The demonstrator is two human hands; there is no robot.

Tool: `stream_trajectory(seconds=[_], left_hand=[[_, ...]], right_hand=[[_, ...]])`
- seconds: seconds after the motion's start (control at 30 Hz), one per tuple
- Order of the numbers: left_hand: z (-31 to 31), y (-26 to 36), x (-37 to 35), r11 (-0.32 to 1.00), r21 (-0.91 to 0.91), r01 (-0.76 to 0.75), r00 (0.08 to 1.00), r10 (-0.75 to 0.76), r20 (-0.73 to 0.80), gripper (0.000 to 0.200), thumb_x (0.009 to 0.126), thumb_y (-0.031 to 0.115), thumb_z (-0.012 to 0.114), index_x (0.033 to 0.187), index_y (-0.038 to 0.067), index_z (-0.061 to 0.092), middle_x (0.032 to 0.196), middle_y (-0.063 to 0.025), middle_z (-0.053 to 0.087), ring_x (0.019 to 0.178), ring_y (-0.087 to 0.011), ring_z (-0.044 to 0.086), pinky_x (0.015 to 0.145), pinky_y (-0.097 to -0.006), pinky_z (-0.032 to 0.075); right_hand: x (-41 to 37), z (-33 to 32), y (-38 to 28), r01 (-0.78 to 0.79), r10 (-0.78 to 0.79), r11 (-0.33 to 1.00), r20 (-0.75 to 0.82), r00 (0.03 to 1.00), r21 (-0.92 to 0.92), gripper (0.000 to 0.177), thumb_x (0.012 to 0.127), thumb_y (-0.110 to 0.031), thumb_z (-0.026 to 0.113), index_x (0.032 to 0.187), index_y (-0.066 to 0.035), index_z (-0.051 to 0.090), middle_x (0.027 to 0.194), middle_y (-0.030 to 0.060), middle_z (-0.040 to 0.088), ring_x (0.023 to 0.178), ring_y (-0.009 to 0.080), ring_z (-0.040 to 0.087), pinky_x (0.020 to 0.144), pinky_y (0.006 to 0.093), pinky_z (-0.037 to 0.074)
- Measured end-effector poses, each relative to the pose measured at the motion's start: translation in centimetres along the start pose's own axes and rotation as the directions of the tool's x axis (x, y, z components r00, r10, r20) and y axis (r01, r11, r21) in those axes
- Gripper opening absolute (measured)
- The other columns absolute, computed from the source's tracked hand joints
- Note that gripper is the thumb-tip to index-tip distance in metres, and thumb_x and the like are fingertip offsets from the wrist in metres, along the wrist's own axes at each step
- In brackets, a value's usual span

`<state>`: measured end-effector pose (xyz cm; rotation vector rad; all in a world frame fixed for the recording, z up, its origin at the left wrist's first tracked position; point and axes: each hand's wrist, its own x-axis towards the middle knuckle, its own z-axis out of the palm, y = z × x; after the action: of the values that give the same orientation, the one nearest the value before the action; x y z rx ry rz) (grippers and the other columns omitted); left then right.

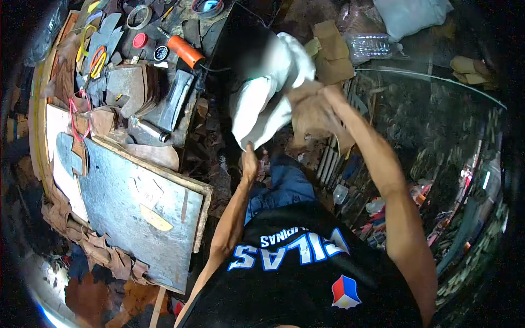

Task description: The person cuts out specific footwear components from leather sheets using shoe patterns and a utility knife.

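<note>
My left hand [250, 163] pinches the lower edge of a white, crumpled sheet-like piece [254, 109], which looks like cloth or a bag. The fingertips are closed at its bottom corner. Up and to the right, my right hand [331, 98] is closed on the upper edge of a brown, irregular leather piece [314, 120], which hangs down from it. That leather overlaps the right side of the white piece in this view. Both hands are held out over the floor in front of my legs.
On the left, a workbench carries a scuffed metal-like board [120, 186], stacked leather pieces [128, 90], an orange-handled tool [185, 51] and scissors [97, 63]. A glass-like panel edge [432, 79] lies right. Behind are a plastic bottle [372, 46] and a pale bag [413, 16].
</note>
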<state>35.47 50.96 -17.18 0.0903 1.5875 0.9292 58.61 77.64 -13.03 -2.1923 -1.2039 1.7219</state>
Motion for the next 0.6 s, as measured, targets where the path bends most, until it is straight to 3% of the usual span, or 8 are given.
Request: stream_trajectory(seconds=[0.07,0.17,0.2,0.27,0.3,0.4,0.53,0.6], left_hand=[[0.0,0.0,-0.2,0.915,0.336,-0.222,0.972,0.235,0.001,0.060,0.097,0.046,0.033,0.093,-0.007,0.059,0.067,-0.0183,0.062,0.061,-0.0355,0.057,0.058,-0.0458,0.041],[1.1,-0.4,-1.0,0.697,0.573,-0.432,0.895,0.411,0.175,0.062,0.098,0.046,0.034,0.089,-0.008,0.063,0.072,-0.0336,0.057,0.075,-0.0511,0.058,0.067,-0.0529,0.044],[1.2,-1.2,-1.0,0.587,0.727,-0.357,0.931,0.290,0.223,0.052,0.098,0.039,0.039,0.093,-0.005,0.066,0.075,-0.0333,0.060,0.078,-0.0479,0.061,0.068,-0.0523,0.047],[2.2,-1.4,-2.0,0.350,0.872,-0.344,0.939,0.147,0.311,0.047,0.097,0.037,0.042,0.091,-0.003,0.068,0.073,-0.0306,0.062,0.076,-0.0432,0.065,0.066,-0.0502,0.051],[1.3,-6.2,-0.7,0.071,0.802,-0.593,0.785,0.273,0.556,0.048,0.096,0.039,0.046,0.085,-0.003,0.068,0.074,-0.0280,0.064,0.075,-0.0382,0.067,0.064,-0.0485,0.053],[2.3,-5.7,-2.5,0.226,0.869,-0.441,0.895,0.187,0.405,0.045,0.092,0.034,0.050,0.072,-0.001,0.069,0.075,-0.0260,0.064,0.066,-0.0370,0.066,0.061,-0.0464,0.053],[1.8,-6.4,-3.0,0.177,0.888,-0.424,0.906,0.101,0.412,0.037,0.091,0.029,0.052,0.076,0.000,0.069,0.077,-0.0240,0.066,0.070,-0.0367,0.067,0.065,-0.0448,0.054],[0.9,-7.0,-2.5,0.084,0.851,-0.519,0.847,0.184,0.498,0.039,0.092,0.031,0.051,0.078,-0.001,0.068,0.079,-0.0235,0.066,0.073,-0.0376,0.067,0.068,-0.0470,0.053]], right_hand=[[0.2,0.4,0.2,0.014,-0.015,0.994,-0.012,1.000,-0.106,0.030,0.080,-0.015,0.059,0.102,0.005,0.064,0.094,0.0127,0.067,0.085,0.0224,0.063,0.079,0.0359,0.050],[2.3,1.3,1.5,0.052,-0.065,0.920,-0.020,0.998,-0.389,0.035,0.083,-0.018,0.054,0.109,0.004,0.061,0.094,0.0165,0.068,0.081,0.0267,0.065,0.073,0.0394,0.051],[2.8,1.7,2.2,0.061,-0.081,0.880,-0.022,0.996,-0.471,0.037,0.084,-0.020,0.052,0.111,0.004,0.060,0.094,0.0178,0.068,0.080,0.0281,0.066,0.071,0.0406,0.052],[3.5,5.1,2.5,0.109,-0.145,0.926,-0.074,0.987,-0.360,0.033,0.085,-0.022,0.052,0.105,0.003,0.059,0.084,0.0214,0.067,0.073,0.0352,0.067,0.067,0.0447,0.052],[3.5,4.7,2.6,0.106,-0.145,0.929,-0.085,0.986,-0.356,0.033,0.085,-0.022,0.052,0.105,0.003,0.059,0.084,0.0214,0.067,0.073,0.0352,0.067,0.067,0.0447,0.052],[6.1,8.8,-0.4,0.157,-0.245,0.906,-0.185,0.952,-0.394,0.032,0.086,-0.022,0.052,0.104,0.003,0.059,0.082,0.0218,0.067,0.073,0.0364,0.066,0.067,0.0454,0.052],[5.7,11.8,1.0,0.224,-0.374,0.852,-0.250,0.893,-0.473,0.031,0.086,-0.021,0.051,0.103,0.003,0.058,0.081,0.0223,0.066,0.072,0.0380,0.066,0.067,0.0463,0.052],[6.3,11.7,1.6,0.278,-0.439,0.819,-0.236,0.867,-0.502,0.030,0.086,-0.021,0.051,0.103,0.003,0.058,0.080,0.0226,0.066,0.072,0.0388,0.066,0.067,0.0467,0.052]])
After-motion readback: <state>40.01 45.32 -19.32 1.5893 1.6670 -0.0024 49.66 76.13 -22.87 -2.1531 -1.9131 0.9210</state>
